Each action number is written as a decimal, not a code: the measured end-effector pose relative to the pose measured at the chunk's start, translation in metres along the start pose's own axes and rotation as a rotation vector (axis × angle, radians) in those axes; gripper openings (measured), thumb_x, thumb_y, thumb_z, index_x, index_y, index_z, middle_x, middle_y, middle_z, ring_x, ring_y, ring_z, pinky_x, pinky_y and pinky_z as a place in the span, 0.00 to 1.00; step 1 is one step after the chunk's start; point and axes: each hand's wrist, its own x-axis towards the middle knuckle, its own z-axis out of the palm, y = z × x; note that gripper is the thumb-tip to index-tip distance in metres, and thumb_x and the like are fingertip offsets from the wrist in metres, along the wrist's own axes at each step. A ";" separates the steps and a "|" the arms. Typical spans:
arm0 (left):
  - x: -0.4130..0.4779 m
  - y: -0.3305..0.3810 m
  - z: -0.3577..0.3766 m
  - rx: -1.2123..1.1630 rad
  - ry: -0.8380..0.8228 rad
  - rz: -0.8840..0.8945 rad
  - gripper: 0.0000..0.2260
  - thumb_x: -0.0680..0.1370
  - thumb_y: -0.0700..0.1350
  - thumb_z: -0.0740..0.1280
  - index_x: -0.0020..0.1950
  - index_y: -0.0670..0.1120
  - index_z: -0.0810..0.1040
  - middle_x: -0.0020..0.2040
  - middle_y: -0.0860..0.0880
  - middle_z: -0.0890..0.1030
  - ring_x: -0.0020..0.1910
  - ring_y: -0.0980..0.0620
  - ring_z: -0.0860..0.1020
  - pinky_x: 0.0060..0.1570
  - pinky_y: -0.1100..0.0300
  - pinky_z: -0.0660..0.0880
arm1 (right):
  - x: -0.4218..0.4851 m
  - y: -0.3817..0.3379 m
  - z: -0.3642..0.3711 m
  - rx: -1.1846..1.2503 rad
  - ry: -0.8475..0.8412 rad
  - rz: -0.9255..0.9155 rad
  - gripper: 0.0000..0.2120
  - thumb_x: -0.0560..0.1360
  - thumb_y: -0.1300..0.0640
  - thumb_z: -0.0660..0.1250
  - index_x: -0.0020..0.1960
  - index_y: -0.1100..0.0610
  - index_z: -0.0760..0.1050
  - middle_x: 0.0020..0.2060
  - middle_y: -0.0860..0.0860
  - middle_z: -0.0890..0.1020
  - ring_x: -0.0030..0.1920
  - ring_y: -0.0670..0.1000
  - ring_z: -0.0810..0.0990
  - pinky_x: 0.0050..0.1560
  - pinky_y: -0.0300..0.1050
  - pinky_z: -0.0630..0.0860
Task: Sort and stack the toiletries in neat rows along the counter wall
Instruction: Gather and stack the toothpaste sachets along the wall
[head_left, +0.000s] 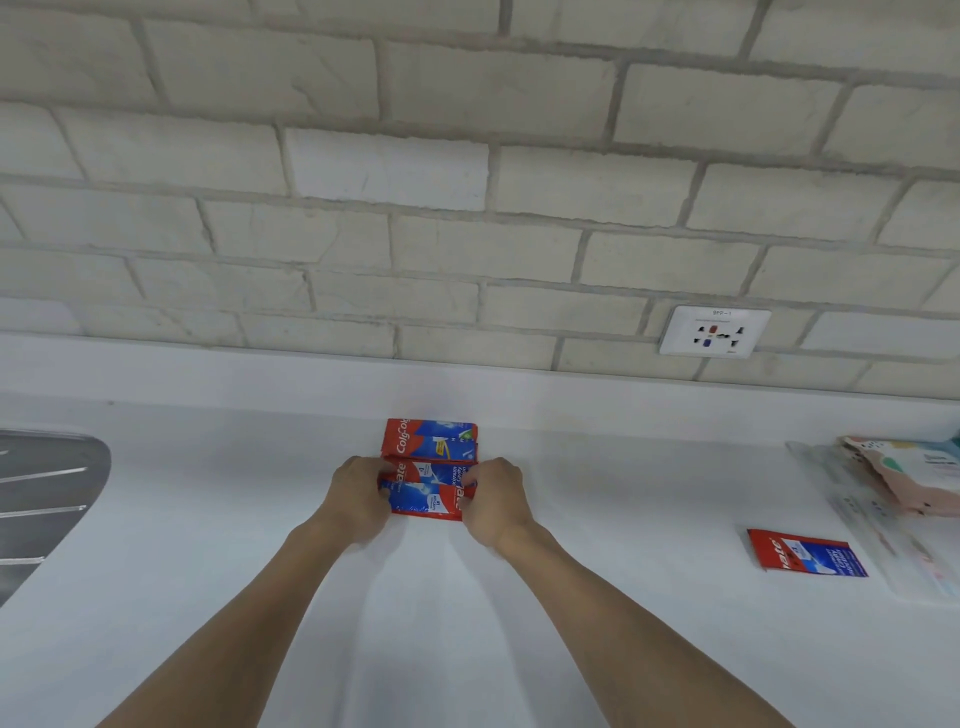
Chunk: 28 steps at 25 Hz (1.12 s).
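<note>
Three red and blue toothpaste sachets lie in a column on the white counter near the wall. The far sachet lies free. The middle sachet and the near sachet sit between my hands. My left hand grips their left ends and my right hand grips their right ends. Fingers hide the sachet edges. A further toothpaste sachet lies alone at the right.
A steel sink drainer sits at the left edge. At the right lie clear plastic packets and a patterned pouch. A wall socket is set in the brick wall above the counter's raised back lip.
</note>
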 end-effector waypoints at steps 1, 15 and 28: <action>0.001 -0.002 0.000 -0.006 0.003 0.002 0.15 0.80 0.37 0.61 0.67 0.43 0.74 0.66 0.43 0.74 0.64 0.47 0.75 0.59 0.57 0.74 | 0.001 -0.002 0.001 -0.002 0.002 0.000 0.18 0.77 0.55 0.69 0.65 0.60 0.76 0.61 0.56 0.78 0.60 0.51 0.78 0.61 0.44 0.77; -0.003 0.001 0.005 -0.013 0.165 -0.047 0.18 0.76 0.42 0.63 0.65 0.48 0.68 0.60 0.45 0.75 0.62 0.44 0.71 0.56 0.54 0.68 | -0.026 0.030 -0.023 0.168 0.061 -0.062 0.12 0.79 0.58 0.65 0.62 0.56 0.77 0.60 0.52 0.78 0.52 0.46 0.75 0.52 0.32 0.69; -0.090 0.160 0.083 -0.147 0.087 0.320 0.13 0.76 0.43 0.67 0.60 0.46 0.75 0.56 0.46 0.76 0.51 0.49 0.76 0.52 0.62 0.72 | -0.108 0.155 -0.116 0.254 0.251 0.054 0.09 0.77 0.60 0.66 0.54 0.51 0.81 0.52 0.46 0.79 0.48 0.43 0.75 0.41 0.24 0.67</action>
